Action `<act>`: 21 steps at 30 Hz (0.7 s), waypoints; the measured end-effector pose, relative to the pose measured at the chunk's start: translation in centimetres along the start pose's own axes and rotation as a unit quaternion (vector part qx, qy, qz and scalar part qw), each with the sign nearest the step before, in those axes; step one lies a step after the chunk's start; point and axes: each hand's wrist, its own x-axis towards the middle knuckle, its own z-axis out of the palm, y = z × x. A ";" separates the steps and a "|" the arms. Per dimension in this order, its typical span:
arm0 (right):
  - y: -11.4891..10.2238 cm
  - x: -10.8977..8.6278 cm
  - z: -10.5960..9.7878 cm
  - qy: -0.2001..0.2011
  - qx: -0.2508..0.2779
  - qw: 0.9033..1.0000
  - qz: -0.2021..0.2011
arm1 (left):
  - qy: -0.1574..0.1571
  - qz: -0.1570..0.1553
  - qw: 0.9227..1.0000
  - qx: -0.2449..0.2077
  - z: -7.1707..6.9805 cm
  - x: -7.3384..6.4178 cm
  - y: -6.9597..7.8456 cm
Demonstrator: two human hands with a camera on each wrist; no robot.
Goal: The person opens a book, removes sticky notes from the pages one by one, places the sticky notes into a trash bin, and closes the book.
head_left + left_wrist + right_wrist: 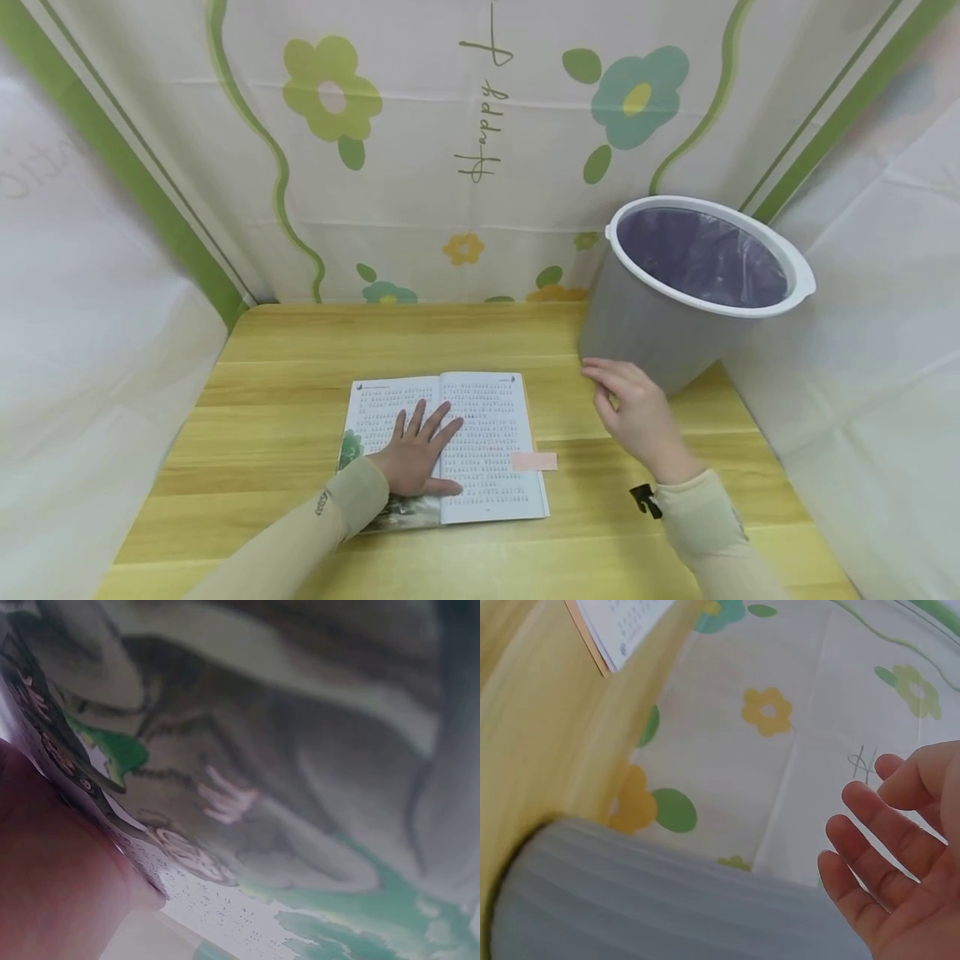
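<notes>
An open book (487,417) with printed pages lies on the wooden table, a grey illustration on its lower left page. My left hand (417,455) rests flat across its middle, fingers spread over both pages. In the left wrist view, part of that hand (60,870) shows beside the blurred picture page (285,772). A pale pink paper strip (534,462) sticks out past the right page's edge. To the right of the book, my right hand (636,408) is raised in front of the grey bin. The right wrist view shows its fingers (885,847) loosely bent, holding nothing.
A grey trash bin (652,325) with a white rim and a dark liner stands at the table's back right. Floral cloth (420,150) hangs behind the table, and pale cloth lines both sides. A black buckle (645,501) hangs at the right cuff.
</notes>
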 end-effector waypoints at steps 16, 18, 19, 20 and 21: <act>-1.4 -3.5 5.1 -0.042 0.020 0.999 -0.007 | -0.001 0.005 1.000 -0.005 -0.8 -0.3 0.2; -1.6 -3.8 5.6 -0.047 0.023 0.999 -0.008 | 0.000 0.007 1.000 -0.005 -0.8 -0.3 0.2; -1.7 -4.0 5.9 -0.050 0.025 0.998 -0.008 | -0.001 0.007 1.000 -0.004 -0.8 -0.3 0.3; -1.7 -4.1 6.1 -0.053 0.024 0.998 -0.007 | -0.001 0.007 1.000 -0.003 -0.8 -0.3 0.3; -1.8 -4.2 6.4 -0.057 0.025 0.998 -0.007 | -0.001 0.007 1.000 -0.003 -0.8 -0.3 0.3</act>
